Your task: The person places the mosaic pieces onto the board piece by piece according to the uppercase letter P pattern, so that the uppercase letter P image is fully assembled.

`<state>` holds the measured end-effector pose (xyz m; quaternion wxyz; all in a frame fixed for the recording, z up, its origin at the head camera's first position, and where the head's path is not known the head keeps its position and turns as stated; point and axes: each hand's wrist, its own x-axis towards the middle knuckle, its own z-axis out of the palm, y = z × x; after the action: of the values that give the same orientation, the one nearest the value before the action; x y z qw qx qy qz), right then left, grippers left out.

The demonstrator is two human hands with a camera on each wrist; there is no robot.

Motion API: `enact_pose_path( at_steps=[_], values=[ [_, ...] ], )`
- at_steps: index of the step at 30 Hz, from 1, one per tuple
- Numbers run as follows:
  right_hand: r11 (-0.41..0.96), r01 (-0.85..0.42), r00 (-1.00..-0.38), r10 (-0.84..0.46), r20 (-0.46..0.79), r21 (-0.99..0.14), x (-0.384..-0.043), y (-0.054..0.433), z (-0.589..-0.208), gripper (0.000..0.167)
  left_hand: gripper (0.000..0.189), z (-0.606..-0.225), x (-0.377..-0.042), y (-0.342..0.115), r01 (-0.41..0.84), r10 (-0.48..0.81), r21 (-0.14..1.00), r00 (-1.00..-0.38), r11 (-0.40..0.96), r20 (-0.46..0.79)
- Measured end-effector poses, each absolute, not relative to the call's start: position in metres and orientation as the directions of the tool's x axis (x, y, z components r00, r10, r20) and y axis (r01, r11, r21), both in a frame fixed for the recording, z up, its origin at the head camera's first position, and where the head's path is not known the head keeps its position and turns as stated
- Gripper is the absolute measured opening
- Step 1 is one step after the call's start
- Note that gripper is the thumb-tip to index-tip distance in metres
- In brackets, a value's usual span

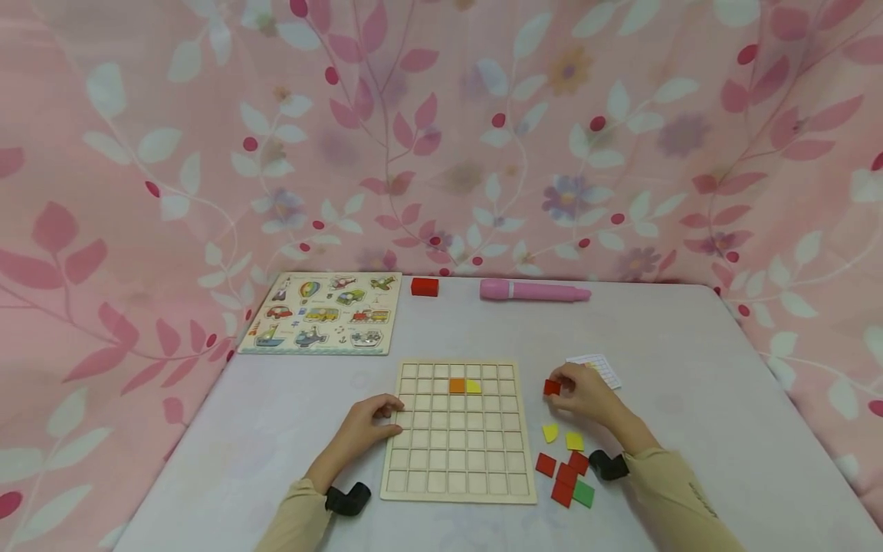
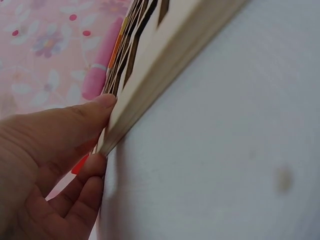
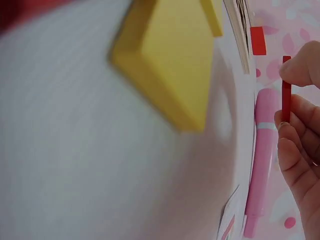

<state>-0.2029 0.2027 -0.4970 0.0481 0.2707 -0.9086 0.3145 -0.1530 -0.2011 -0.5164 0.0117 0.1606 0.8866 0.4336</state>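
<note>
A wooden grid board (image 1: 458,441) lies in the middle of the table, with an orange square tile (image 1: 457,386) and a yellow rounded tile (image 1: 473,386) side by side in its upper cells. My left hand (image 1: 369,423) holds the board's left edge, thumb and fingertips against the frame. To the right of the board, my right hand (image 1: 585,392) pinches a thin red square tile (image 3: 286,90) between thumb and fingers, raised above the table. Nearest below that hand lie a yellow rounded tile (image 1: 549,433) and a yellow square tile (image 1: 575,441).
Several red tiles (image 1: 562,492) and a green tile (image 1: 583,493) lie near the board's lower right. A printed card (image 1: 604,369) is partly behind my right hand. Farther back are a picture puzzle board (image 1: 320,314), a red block (image 1: 424,287) and a pink pen (image 1: 534,290).
</note>
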Motion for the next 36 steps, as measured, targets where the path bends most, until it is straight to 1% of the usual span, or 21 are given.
enact_pose_path(
  at_steps=[4, 7, 11, 15, 17, 20, 24, 27, 31, 36],
  values=[
    [0.643, -0.528, -0.845, -0.467, 0.262, -0.555, -0.204, 0.191, -0.491, 0.023, 0.030, -0.517, -0.152, -0.203, 0.267, 0.290, 0.774, -0.950, 0.574, 0.113],
    [0.628, -0.558, -0.826, -0.481, 0.294, -0.542, -0.204, 0.184, -0.486, 0.022, 0.030, -0.518, -0.153, -0.203, 0.274, 0.292, 0.775, -0.949, 0.570, 0.120],
    [0.571, -0.633, -0.772, -0.511, 0.377, -0.523, -0.206, 0.175, -0.483, 0.021, 0.030, -0.518, -0.154, -0.203, 0.283, 0.294, 0.773, -0.947, 0.568, 0.131],
    [0.471, -0.696, -0.714, -0.536, 0.450, -0.542, -0.210, 0.164, -0.482, 0.019, 0.030, -0.517, -0.153, -0.203, 0.269, 0.288, 0.774, -0.951, 0.573, 0.118],
    [0.445, -0.713, -0.696, -0.542, 0.471, -0.542, -0.212, 0.158, -0.481, 0.018, 0.031, -0.517, -0.154, -0.203, 0.258, 0.285, 0.778, -0.953, 0.573, 0.106],
    [0.453, -0.687, -0.719, -0.539, 0.440, -0.568, -0.212, 0.150, -0.477, 0.020, 0.031, -0.517, -0.154, -0.203, 0.251, 0.289, 0.784, -0.953, 0.568, 0.096],
    [0.498, -0.614, -0.774, -0.532, 0.343, -0.612, -0.213, 0.139, -0.472, 0.025, 0.031, -0.517, -0.154, -0.203, 0.257, 0.297, 0.782, -0.950, 0.568, 0.097],
    [0.508, -0.588, -0.789, -0.534, 0.305, -0.630, -0.215, 0.131, -0.470, 0.026, 0.030, -0.518, -0.154, -0.203, 0.273, 0.301, 0.779, -0.947, 0.565, 0.113],
    [0.489, -0.590, -0.783, -0.542, 0.307, -0.643, -0.218, 0.120, -0.470, 0.023, 0.030, -0.519, -0.155, -0.202, 0.281, 0.304, 0.779, -0.945, 0.561, 0.122],
    [0.419, -0.633, -0.740, -0.574, 0.350, -0.651, -0.223, 0.103, -0.470, 0.019, 0.031, -0.519, -0.155, -0.203, 0.267, 0.299, 0.778, -0.948, 0.569, 0.107]
  ],
)
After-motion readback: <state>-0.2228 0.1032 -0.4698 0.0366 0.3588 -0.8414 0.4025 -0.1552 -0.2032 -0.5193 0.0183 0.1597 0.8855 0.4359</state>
